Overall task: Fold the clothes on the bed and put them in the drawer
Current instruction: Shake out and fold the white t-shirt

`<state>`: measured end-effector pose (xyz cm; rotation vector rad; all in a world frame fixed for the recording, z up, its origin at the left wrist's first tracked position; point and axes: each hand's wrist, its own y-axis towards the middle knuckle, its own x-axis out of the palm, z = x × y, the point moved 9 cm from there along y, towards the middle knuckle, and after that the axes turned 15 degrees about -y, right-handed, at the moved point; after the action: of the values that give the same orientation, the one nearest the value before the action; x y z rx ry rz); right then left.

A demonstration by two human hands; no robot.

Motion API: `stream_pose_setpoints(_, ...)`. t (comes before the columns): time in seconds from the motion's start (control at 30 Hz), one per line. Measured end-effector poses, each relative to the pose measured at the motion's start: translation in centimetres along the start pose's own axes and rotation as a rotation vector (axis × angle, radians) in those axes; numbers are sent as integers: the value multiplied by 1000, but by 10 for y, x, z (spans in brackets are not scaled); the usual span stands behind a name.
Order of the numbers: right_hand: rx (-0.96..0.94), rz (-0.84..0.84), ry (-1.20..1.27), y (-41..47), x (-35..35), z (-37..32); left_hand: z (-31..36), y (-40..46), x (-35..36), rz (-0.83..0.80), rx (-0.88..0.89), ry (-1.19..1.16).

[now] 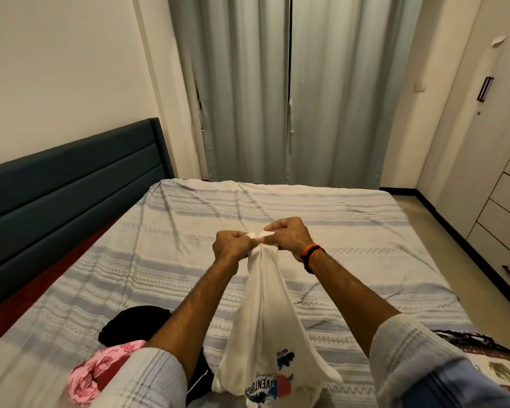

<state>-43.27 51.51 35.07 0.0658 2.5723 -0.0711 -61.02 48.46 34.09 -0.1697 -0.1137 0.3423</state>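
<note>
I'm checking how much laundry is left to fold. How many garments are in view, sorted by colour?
White: 1, the printed T-shirt held up by both hands
Black: 1, the garment lying on the bed
Pink and red: 1, the floral garment beside it
Dark patterned: 1, the piece at the right edge
Total: 4

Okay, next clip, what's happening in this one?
A person stands at a bed holding up a white printed T-shirt. The left hand and right hand grip its top edge close together, and the shirt hangs down unfolded. A black garment and a pink patterned garment lie unfolded on the bedspread nearby. Closed drawers stand at right.
</note>
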Motion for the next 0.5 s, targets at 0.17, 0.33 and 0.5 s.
stream_pose_setpoints(0.17,49,74,58,-3,-3,5,-7,1,-1,20,-13,-86)
stream_pose_setpoints(0.33,101,123,113,-9,-1,11,-7,-4,4,4,31,-89)
stream_pose_setpoints(0.5,112,128,181,-17,6,23,-10,-12,6,17,65,-43)
